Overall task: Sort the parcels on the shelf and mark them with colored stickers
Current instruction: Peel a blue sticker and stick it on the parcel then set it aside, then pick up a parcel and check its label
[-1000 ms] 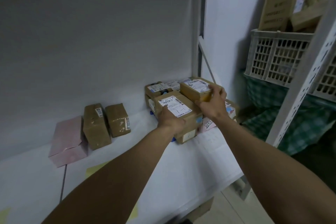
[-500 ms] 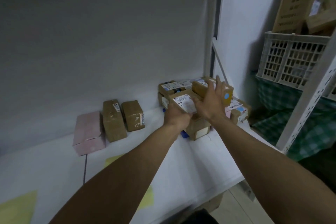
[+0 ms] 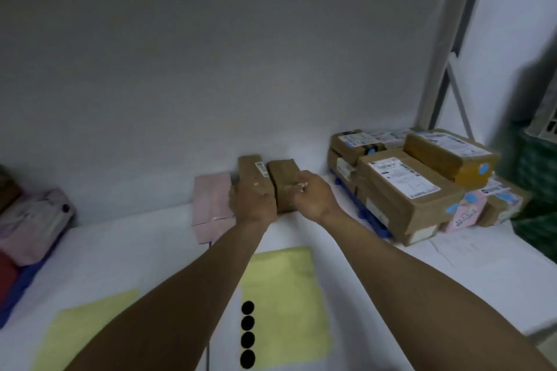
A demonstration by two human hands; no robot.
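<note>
Right hand (image 3: 313,199) now on brown parcel (image 3: 281,177)

Flat parcel (image 3: 212,205), L box (image 3: 251,169), R box (image 3: 281,175) side by side; stack (image 3: 404,190) well R.

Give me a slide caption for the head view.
Sorting: left hand and right hand on two brown parcels beside a pink parcel; blue-stickered stack at right.
</note>
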